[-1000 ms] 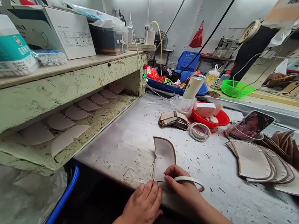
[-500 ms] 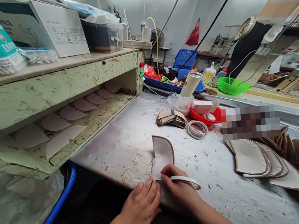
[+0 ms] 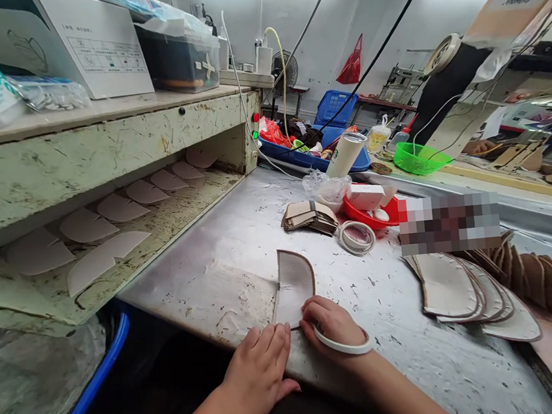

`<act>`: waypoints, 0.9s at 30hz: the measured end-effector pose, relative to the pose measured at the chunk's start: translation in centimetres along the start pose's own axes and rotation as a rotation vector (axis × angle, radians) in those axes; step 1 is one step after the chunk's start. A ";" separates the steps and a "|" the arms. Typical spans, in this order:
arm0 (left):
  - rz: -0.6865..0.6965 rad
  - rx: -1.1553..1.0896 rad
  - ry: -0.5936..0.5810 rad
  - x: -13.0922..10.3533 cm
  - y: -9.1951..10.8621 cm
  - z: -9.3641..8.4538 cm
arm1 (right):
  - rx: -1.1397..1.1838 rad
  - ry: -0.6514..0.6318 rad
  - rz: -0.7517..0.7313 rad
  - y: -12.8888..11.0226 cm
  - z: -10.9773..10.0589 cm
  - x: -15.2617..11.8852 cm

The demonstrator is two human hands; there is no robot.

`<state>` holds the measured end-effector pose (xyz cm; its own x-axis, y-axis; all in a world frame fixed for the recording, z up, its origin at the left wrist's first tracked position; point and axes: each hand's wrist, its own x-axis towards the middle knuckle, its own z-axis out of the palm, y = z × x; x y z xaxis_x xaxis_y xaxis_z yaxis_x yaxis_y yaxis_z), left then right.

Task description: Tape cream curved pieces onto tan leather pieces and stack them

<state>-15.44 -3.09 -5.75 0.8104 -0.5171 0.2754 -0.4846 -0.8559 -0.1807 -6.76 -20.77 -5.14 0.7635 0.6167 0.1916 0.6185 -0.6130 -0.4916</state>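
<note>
A curved pale piece with a brown edge point(image 3: 296, 282) lies on the metal table near its front edge. My left hand point(image 3: 263, 363) lies fairly flat, fingertips at the piece's lower left corner and thumb out to the side. My right hand point(image 3: 332, 324) has its fingers curled at the lower right of the piece. A narrow roll of white tape point(image 3: 349, 347) hangs around that hand, held in the curled fingers.
Behind the piece are a stack of small pieces point(image 3: 308, 217), a tape roll point(image 3: 356, 237) and a red bowl point(image 3: 378, 217). Stacked curved pieces point(image 3: 450, 285) lie right. A shelf unit point(image 3: 172, 129) with pale pieces stands left.
The view has shifted slightly. My right hand has curled further and the tape roll has tipped lower around it. The thumb of my left hand now sticks out more to the right.
</note>
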 end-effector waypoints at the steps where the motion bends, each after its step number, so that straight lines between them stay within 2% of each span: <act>1: 0.010 -0.005 -0.009 0.2 0.0 0.0 | -0.028 0.005 -0.018 0.0 0.0 0.1; 4: -0.007 -0.041 0.001 1.0 0.0 -0.2 | -0.081 0.009 -0.049 0.2 -0.6 0.2; 10: -0.023 -0.094 0.019 1.8 -0.1 -0.2 | 0.005 -0.112 -0.032 0.9 -2.1 1.2; 16: -0.113 -0.069 0.145 1.3 0.0 -0.4 | -0.164 -0.129 -0.111 0.2 -1.4 1.0; 21: -0.052 -0.133 0.101 1.5 0.3 -0.6 | -0.218 0.002 -0.109 -0.7 -0.6 -0.7; 27: -0.058 -0.144 0.069 2.0 0.4 -0.8 | -0.148 0.053 -0.064 0.6 -1.0 -1.4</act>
<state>-14.28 -4.50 -4.50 0.8161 -0.4626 0.3465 -0.4843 -0.8745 -0.0268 -7.25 -22.45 -4.87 0.7282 0.6323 0.2645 0.6835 -0.6418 -0.3476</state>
